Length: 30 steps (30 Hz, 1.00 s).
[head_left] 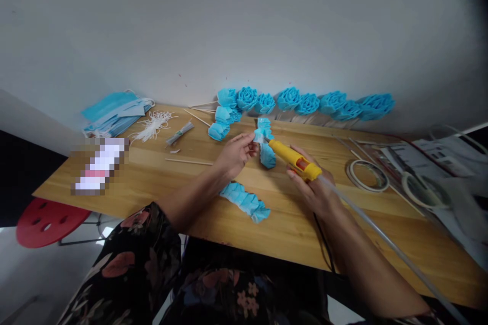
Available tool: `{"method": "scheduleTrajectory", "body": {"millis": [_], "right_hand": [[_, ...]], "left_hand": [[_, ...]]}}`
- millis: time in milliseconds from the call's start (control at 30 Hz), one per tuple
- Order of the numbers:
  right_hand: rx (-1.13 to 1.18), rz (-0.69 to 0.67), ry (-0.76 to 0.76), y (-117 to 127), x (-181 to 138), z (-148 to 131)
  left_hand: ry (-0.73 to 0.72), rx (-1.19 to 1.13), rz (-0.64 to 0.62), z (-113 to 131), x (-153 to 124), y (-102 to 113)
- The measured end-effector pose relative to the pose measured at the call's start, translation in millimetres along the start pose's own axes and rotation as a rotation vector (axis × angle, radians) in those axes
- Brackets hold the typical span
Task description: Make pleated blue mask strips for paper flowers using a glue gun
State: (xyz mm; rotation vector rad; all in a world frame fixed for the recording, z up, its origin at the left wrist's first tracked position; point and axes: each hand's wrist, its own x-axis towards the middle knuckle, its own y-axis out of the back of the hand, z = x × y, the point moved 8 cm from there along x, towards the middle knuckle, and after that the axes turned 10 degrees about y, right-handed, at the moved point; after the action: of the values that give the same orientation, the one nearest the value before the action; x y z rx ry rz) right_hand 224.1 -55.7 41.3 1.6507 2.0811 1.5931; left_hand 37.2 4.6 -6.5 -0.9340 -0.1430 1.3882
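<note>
The left hand (237, 153) pinches a blue strip (268, 157) at its whitish middle, above the wooden table (290, 236). The fingers cover part of that middle, and whether the tip of the yellow glue gun (292, 156) touches it or is just beside it I cannot tell. The right hand (318, 188) grasps the gun, hiding most of its handle and the trigger. A long clear glue stick (389, 248) runs from its back and is cut off by the bottom edge; the black cord (324, 241) drops out of sight past the table's edge. A phone (99, 166) is blurred into blocks, and the clutter at far right is smeared.

The held strip is bright blue, crinkled and wavy-edged, hanging above and below the fingertips. A similar strip (246, 203) lies nearer the body, pleated and paler along one side.
</note>
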Motion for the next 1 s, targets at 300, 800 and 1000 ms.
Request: {"method": "scheduleTrajectory", "body": {"millis": [300,800,1000], "right_hand": [[0.034,-0.013,-0.029,-0.3,-0.2,2.6],[0.034,-0.037,-0.048,-2.3,1.3,2.2],[0.083,-0.026,-0.068,1.8,3.5,2.0]], "left_hand": [[0.000,-0.018,-0.024,0.6,0.2,-1.2],[0.001,-0.028,-0.032,3.3,-2.8,-4.3],[-0.014,-0.049,-0.001,9.3,-2.8,-1.9]]}}
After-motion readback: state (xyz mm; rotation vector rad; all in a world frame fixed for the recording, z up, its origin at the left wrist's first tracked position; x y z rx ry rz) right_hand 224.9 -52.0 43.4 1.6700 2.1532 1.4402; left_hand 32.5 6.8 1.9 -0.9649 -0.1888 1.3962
